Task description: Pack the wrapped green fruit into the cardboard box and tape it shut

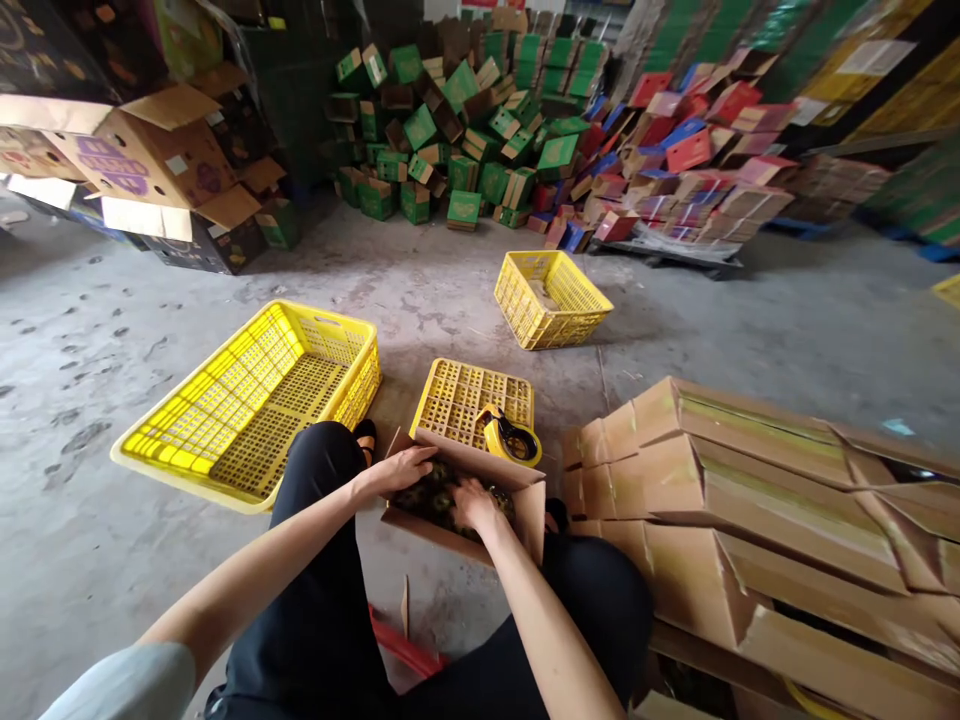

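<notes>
An open cardboard box sits on the floor between my knees, filled with dark green-brown fruits. My left hand rests at the box's near-left edge, fingers laid over the fruit. My right hand is inside the box, fingers curled down onto the fruit. Whether either hand grips a fruit is hidden. A yellow tape dispenser lies on an upturned yellow crate just behind the box.
A large yellow crate lies to the left. A smaller yellow crate stands further back. Stacked flat cardboard boxes fill the right. Heaps of green and red boxes line the back.
</notes>
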{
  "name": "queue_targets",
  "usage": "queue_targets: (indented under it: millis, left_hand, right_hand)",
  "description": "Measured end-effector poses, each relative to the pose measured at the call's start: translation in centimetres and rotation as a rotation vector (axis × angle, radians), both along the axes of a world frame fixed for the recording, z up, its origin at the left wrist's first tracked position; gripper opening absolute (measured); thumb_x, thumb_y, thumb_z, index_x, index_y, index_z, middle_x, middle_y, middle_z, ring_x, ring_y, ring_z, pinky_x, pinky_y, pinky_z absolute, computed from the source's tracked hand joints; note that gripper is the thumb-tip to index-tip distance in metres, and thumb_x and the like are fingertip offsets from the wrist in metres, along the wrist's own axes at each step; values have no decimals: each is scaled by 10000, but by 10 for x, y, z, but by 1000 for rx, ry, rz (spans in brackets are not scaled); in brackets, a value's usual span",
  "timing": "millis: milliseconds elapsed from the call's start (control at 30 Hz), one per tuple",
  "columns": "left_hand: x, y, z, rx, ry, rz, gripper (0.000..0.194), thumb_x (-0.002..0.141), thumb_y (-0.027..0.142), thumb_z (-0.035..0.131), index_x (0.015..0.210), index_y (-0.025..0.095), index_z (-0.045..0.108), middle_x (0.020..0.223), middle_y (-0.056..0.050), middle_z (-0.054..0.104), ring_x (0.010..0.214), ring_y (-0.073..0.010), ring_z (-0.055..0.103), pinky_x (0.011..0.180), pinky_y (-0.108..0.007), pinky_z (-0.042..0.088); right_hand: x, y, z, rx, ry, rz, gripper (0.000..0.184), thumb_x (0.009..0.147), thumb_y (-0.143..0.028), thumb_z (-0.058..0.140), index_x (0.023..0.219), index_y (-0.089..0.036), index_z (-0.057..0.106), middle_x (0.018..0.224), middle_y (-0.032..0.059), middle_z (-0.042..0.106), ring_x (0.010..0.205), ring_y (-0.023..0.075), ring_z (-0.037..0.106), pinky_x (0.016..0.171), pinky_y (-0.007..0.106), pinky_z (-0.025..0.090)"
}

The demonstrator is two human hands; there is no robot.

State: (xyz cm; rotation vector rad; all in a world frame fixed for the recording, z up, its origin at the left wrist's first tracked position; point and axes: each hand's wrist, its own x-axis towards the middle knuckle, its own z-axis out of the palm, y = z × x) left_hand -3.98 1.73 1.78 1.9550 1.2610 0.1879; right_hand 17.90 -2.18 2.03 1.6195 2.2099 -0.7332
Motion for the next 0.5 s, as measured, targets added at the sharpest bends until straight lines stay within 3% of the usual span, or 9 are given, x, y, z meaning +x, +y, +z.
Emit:
queue_targets:
  millis: [133, 267, 400, 500]
  left_hand:
    - [-9, -2, 9, 9, -21, -23, 519, 1094, 358, 422, 1572, 180, 513, 1581, -73, 562, 1476, -251, 509, 1258, -381, 369]
    - [-1, -3, 8, 10, 18, -102, 440, 1109, 310, 386, 1453, 178, 627, 1455, -72, 670, 1343, -228, 623, 1175, -330, 454]
    - [10, -9, -3, 11, 167, -232, 327, 1075, 234, 459, 1129, 144, 770, 1146, -111, 772, 1086, -248, 730, 1014, -332, 550]
    - [18, -17, -20, 26, 297, -302, 241, 1067, 283, 570, 1152, 134, 740, 1203, -141, 726, 1073, -256, 714, 968, -384, 582]
  right_hand:
    - [-2, -3, 1, 20, -35, -26, 405, 956, -138, 582, 1334, -182, 720, 1436, 194, 656, 1381, 343, 551, 1074, 458, 507]
    - [-8, -5, 5, 51, -4, -16, 406, 1011, -180, 523, 1378, -219, 692, 1573, 135, 562, 1412, 307, 533, 1140, 416, 461]
    - [-18, 3, 1, 20, 13, -17, 456, 993, -118, 508, 1374, -267, 710, 1638, 85, 508, 1397, 278, 574, 1147, 389, 465]
    - [-11, 1, 0, -3, 4, -31, 500, 994, -70, 459, 1394, -241, 707, 1638, 108, 505, 1399, 275, 588, 1160, 378, 458]
